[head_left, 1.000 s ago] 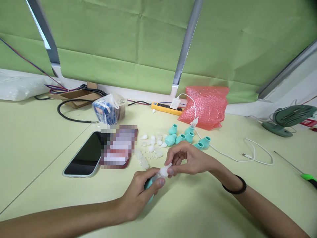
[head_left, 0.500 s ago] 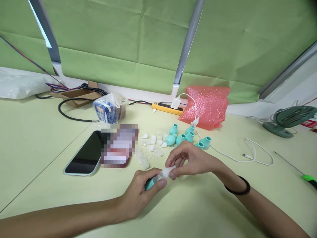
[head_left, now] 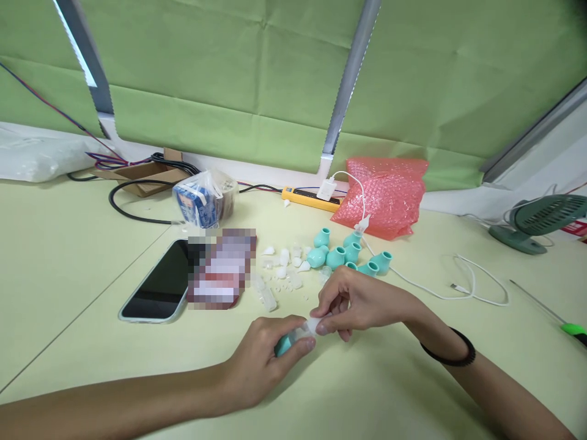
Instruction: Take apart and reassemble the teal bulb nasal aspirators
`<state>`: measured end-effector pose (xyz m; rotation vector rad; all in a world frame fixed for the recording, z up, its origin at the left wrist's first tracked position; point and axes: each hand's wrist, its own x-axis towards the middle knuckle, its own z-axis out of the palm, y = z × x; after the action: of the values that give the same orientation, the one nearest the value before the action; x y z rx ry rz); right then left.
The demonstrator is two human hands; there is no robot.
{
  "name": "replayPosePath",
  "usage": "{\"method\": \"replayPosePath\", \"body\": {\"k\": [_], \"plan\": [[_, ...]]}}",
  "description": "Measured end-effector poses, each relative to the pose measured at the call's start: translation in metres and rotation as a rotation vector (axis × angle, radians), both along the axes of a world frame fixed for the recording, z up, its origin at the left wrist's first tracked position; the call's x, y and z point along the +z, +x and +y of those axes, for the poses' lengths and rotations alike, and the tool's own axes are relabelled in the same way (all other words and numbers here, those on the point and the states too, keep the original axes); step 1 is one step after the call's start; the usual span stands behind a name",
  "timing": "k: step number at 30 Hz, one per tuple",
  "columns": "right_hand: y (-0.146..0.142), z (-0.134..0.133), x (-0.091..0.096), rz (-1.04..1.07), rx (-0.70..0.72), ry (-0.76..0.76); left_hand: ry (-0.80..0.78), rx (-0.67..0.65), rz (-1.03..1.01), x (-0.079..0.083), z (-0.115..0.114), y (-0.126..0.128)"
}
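My left hand is closed around a bulb nasal aspirator, whose teal bulb shows between thumb and fingers. A clear tube joins the bulb to a white soft tip. Thumb and fingers of my right hand pinch that tip, covering its far end. Just beyond the hands, several loose teal bulbs lie grouped, their round openings showing. Left of them are white tips, small clear rings and a clear plastic tube piece.
A black-screened phone lies left, beside a second, blurred phone. Farther back are a bagged blue package, a yellow power strip and a pink bubble-wrap bag. Rightward are a white cable, a green fan and a screwdriver.
Both hands have shifted slightly right and down with the aspirator. My right fingers have moved along the white tip and now cover more of it.
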<state>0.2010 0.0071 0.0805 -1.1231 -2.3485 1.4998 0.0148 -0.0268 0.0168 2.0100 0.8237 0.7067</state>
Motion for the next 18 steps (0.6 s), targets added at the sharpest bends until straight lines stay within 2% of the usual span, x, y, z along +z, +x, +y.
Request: {"method": "replayPosePath", "body": {"k": [9, 12, 18], "plan": [[-0.003, -0.003, -0.002, -0.073, -0.009, 0.023, 0.038, -0.007, 0.074, -0.002, 0.000, -0.002], [-0.004, -0.005, -0.003, -0.061, -0.004, 0.036, 0.047, -0.030, 0.040, -0.002, -0.001, -0.002], [-0.005, 0.001, -0.011, 0.044, -0.059, -0.112, 0.003, -0.023, -0.014, -0.003, 0.000, -0.004]]}}
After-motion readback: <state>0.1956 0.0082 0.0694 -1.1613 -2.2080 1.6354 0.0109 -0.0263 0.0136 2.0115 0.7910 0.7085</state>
